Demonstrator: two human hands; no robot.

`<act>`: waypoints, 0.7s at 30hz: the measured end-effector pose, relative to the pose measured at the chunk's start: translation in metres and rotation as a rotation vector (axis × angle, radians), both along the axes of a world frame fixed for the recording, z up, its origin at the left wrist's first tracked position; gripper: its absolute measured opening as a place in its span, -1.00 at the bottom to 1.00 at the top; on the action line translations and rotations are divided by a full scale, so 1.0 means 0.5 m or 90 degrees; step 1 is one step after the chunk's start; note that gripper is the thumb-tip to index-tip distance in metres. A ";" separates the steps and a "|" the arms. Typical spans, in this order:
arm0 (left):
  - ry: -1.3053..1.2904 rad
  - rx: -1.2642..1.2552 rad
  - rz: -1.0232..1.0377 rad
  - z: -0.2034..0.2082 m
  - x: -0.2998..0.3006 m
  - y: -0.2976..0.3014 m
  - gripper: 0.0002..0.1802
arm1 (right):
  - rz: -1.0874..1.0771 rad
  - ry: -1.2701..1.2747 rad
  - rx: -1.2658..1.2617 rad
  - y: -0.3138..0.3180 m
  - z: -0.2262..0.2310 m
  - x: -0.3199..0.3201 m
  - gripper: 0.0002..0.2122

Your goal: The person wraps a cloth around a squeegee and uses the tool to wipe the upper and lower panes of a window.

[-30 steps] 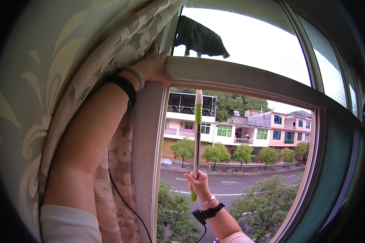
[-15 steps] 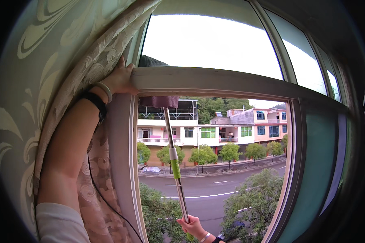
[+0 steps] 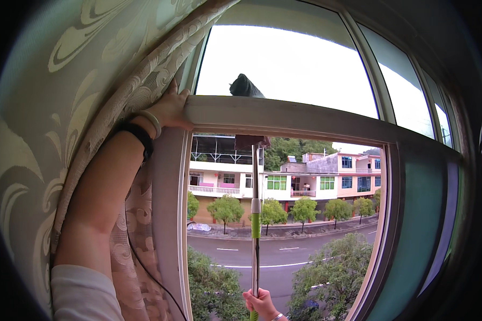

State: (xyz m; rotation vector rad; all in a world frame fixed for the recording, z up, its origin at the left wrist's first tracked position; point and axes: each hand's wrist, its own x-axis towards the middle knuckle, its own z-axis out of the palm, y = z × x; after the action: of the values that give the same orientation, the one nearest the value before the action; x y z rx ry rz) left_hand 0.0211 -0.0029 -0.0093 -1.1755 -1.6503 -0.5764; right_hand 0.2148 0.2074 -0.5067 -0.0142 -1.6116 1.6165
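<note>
Ideally, left fingers (image 3: 173, 88), spread against the frame (image 3: 235, 111) upper left, brace; right fingers (image 3: 248, 299), wrapped round the pole (image 3: 256, 226), steer gently.

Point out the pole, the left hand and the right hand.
Pole (image 3: 256, 226): head view, on its green section.
Left hand (image 3: 172, 111): head view, on its back.
Right hand (image 3: 262, 304): head view, on its middle.
</note>
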 end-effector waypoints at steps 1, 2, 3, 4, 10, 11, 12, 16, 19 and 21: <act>0.000 -0.001 0.007 -0.003 0.005 -0.004 0.06 | -0.007 -0.017 -0.003 0.002 0.002 0.000 -0.83; -0.001 0.003 0.008 -0.004 0.003 -0.007 0.06 | -0.015 -0.035 -0.006 0.004 0.004 -0.001 -0.84; -0.001 0.004 0.017 -0.004 0.001 -0.009 0.06 | -0.014 -0.048 0.005 0.008 0.009 -0.011 -0.83; -0.001 0.006 0.027 -0.004 0.001 -0.013 0.07 | -0.013 -0.048 0.008 0.008 0.015 -0.022 -0.83; 0.008 -0.005 0.022 -0.005 0.000 -0.004 0.09 | -0.033 -0.050 0.082 -0.027 0.070 -0.054 -0.82; 0.006 -0.003 0.024 -0.002 -0.006 -0.003 0.09 | -0.002 -0.041 0.071 -0.024 0.059 -0.046 -0.84; 0.002 -0.002 0.023 -0.003 -0.001 0.004 0.10 | -0.002 -0.043 0.070 -0.030 0.059 -0.033 -0.84; 0.004 0.002 0.038 -0.008 0.000 -0.009 0.16 | -0.009 -0.040 0.110 -0.047 0.023 0.004 -0.85; 0.003 -0.006 0.054 -0.012 0.010 -0.002 0.23 | -0.009 -0.002 -0.005 -0.025 0.020 -0.010 -0.85; 0.009 -0.007 0.068 -0.013 0.018 0.003 0.25 | -0.077 -0.018 0.022 0.003 0.009 -0.013 -0.85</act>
State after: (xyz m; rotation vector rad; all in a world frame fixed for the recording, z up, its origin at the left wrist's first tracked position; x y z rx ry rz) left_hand 0.0302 -0.0016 -0.0160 -1.0900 -1.6947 -0.4907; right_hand 0.2081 0.2090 -0.5023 -0.1146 -1.6283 1.5006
